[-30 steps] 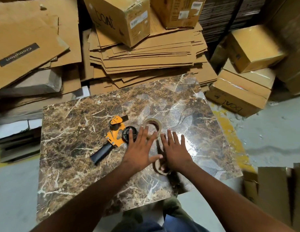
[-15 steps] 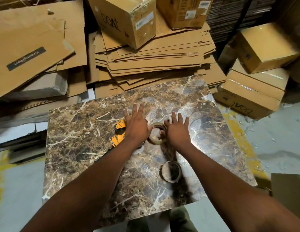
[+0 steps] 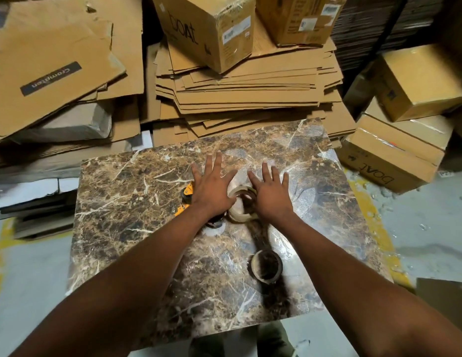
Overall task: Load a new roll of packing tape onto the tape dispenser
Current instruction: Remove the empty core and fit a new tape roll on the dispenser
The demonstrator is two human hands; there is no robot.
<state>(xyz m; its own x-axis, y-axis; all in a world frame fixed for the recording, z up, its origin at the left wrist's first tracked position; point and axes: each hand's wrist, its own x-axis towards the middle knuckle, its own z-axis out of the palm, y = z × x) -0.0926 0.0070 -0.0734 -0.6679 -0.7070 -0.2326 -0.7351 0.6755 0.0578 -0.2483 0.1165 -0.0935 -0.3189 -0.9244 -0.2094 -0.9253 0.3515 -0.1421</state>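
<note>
Two hands, left hand (image 3: 214, 188) and right hand (image 3: 271, 193), fingers spread flat and gripping nothing, flank a packing tape roll (image 3: 241, 204) on the marble counter (image 3: 121, 202), the orange tape dispenser (image 3: 186, 199) mostly hidden beneath the left, a spent core (image 3: 266, 266) lying nearer.

Marble-look slab (image 3: 121, 202) sits in the middle of a pretty messy floor. Behind it, a stack of flattened cardboard (image 3: 245, 88) with two boxes on top, one marked "boAt" (image 3: 206, 29). Left side has a big sheet with a Crompton label (image 3: 50, 78). More sealed boxes (image 3: 395, 153) piled on the right, yellow paint (image 3: 366, 207) on the concrete.
</note>
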